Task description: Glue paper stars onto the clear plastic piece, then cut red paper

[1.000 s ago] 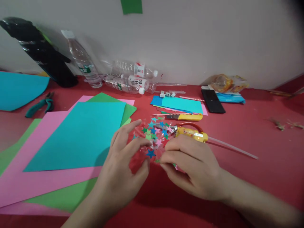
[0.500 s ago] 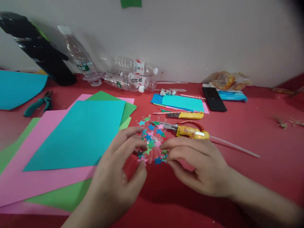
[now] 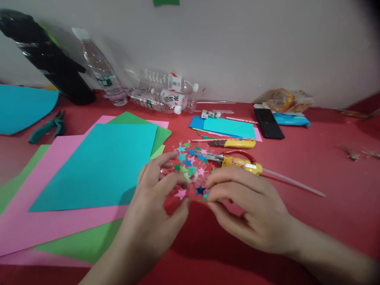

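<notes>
A clear plastic piece (image 3: pixel 194 176), dotted with several small blue, green and pink stars, lies between my hands. Its exact shape is hard to make out. My left hand (image 3: pixel 162 198) curls around its left side, with a pink star (image 3: pixel 180 194) showing between the thumb and the index finger; the other fingertips are partly hidden. At the right edge, my right hand (image 3: pixel 247 204) pinches the piece beside a dark blue star (image 3: pixel 200 190). Just behind it, pliers with yellow and red handles (image 3: pixel 237 163) lie on the red table.
Left lie stacked coloured sheets (image 3: pixel 97 166) and green-handled pliers (image 3: pixel 49 127). Along the wall are a black bottle (image 3: pixel 56 67), an upright clear bottle (image 3: pixel 99 67) and several lying bottles (image 3: pixel 157 101). A yellow cutter (image 3: pixel 237 143), paper strips (image 3: pixel 230 127) and a phone (image 3: pixel 268 123) sit farther back.
The starred plastic piece has shifted and tilted slightly between my hands. My left hand has moved a little to the right; my right hand stays at the right edge.
</notes>
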A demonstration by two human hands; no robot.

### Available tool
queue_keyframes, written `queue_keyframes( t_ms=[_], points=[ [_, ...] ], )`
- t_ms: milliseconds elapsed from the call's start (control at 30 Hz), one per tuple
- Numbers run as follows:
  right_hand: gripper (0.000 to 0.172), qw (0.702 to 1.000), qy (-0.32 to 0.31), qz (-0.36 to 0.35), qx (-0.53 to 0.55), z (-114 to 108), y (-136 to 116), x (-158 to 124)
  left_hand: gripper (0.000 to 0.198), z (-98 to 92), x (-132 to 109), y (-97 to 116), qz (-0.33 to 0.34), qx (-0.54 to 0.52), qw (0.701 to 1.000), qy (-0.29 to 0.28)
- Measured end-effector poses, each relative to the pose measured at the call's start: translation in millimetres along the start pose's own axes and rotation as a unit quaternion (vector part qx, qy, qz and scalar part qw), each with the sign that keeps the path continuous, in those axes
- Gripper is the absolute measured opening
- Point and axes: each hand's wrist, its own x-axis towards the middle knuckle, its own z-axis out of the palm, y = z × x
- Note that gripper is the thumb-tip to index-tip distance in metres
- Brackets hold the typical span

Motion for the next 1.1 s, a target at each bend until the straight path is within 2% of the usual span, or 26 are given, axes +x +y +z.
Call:
queue_keyframes(
  t_ms=[267, 500, 667, 833, 1100],
  points=[
    [0.011, 0.999, -0.017, -0.012, 0.029, 11, 7, -2, 0.018, 3.3, -1, 3, -0.010, -0.012, 1.000, -0.003],
    [0.009, 0.999, -0.020, 0.025, 0.040, 13, 8, -3, 0.015, 6.4, -2, 1, 0.005, -0.024, 1.000, 0.005],
    [0.009, 0.998, -0.006, -0.057, -0.036, 16, 12, -10, 0.018, 9.3, -4, 2, 0.019, -0.023, 1.000, 0.005],
    [0.010, 0.983, 0.014, -0.137, -0.123, 18, 18, -21, 0.022, 10.5, -5, 3, 0.027, -0.029, 0.999, 0.007],
    [0.008, 0.989, 0.024, -0.101, -0.101, 16, 16, -14, 0.019, 9.7, -4, 5, 0.024, -0.024, 0.999, 0.007]
  ],
)
